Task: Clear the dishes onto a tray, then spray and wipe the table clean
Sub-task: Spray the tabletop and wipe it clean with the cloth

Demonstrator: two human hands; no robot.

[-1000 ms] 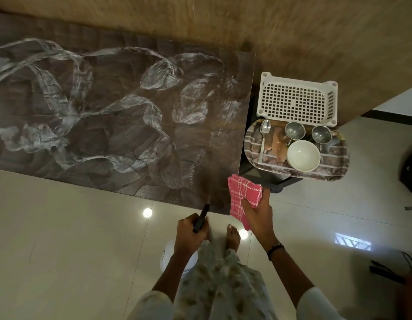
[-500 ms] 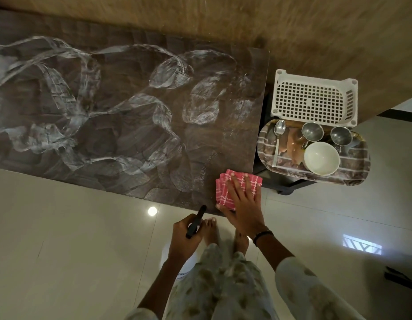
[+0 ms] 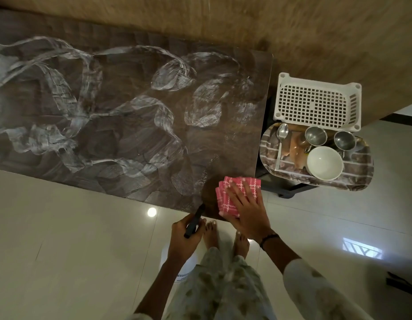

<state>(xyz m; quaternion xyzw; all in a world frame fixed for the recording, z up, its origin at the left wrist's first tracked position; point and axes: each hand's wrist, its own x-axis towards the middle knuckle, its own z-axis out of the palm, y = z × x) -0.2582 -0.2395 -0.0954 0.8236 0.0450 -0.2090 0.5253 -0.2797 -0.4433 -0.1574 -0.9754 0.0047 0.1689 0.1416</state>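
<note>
The right hand (image 3: pixel 245 212) lies flat, palm down and fingers spread, on a folded pink checked cloth (image 3: pixel 232 195) that rests on the near right corner of the long dark wood-grain table (image 3: pixel 131 116); the forearm reaches forward from a pale patterned sleeve, with a dark band at the wrist. The left hand (image 3: pixel 185 236) hangs lower, off the table's near edge, its fingers curled around the black trigger head of a white plastic spray bottle (image 3: pixel 179 264), whose body hangs below the fist over the pale tiled floor (image 3: pixel 73 239). White smeared streaks cover most of the tabletop, while a small dark patch just left of the cloth is free of them. Just beyond the table's right end sits an oval brown striped tray (image 3: pixel 360 174) holding a white ceramic bowl (image 3: pixel 324 163), two small steel cups (image 3: pixel 315 135) and a steel spoon (image 3: pixel 281 139). A white perforated plastic basket (image 3: pixel 316 102) stands touching the tray's far side.
</note>
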